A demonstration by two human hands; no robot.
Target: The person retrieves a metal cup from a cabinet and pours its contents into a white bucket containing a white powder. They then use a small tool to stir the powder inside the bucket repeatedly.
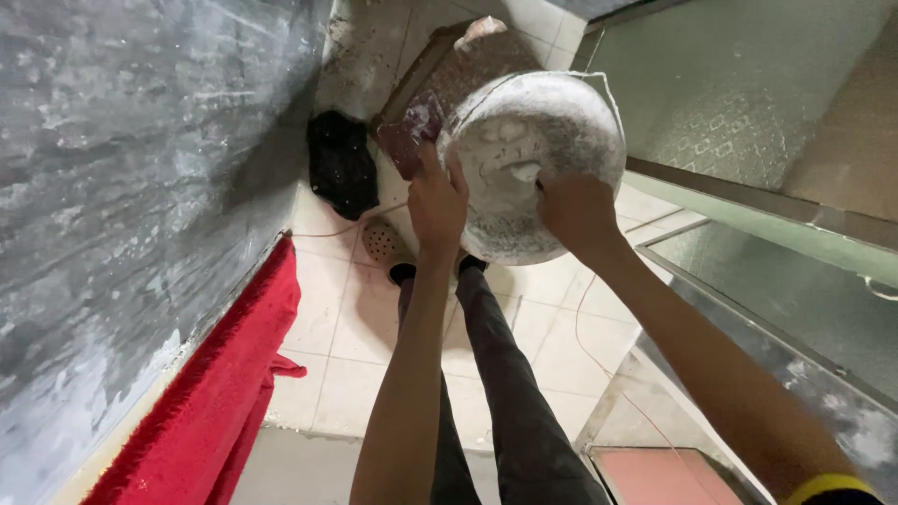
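I look straight down at a round metal pan [552, 131] caked with white plaster, held up in front of me. My left hand [437, 201] grips the pan's left rim. A dark red flat piece [412, 131] sticks out past its fingers; whether that hand holds it I cannot tell. My right hand [577, 210] holds the pan's lower rim, fingers curled over the edge into the white paste inside. Below the pan are my legs in dark trousers [500, 374].
A rough grey plastered wall [122, 206] fills the left, with a red cloth [224, 393] along its foot. On the tiled floor [346, 318] lie a black bag [341, 168], a round drain cover [382, 241] and a brown mat [468, 65]. A framed glass panel [748, 103] stands on the right.
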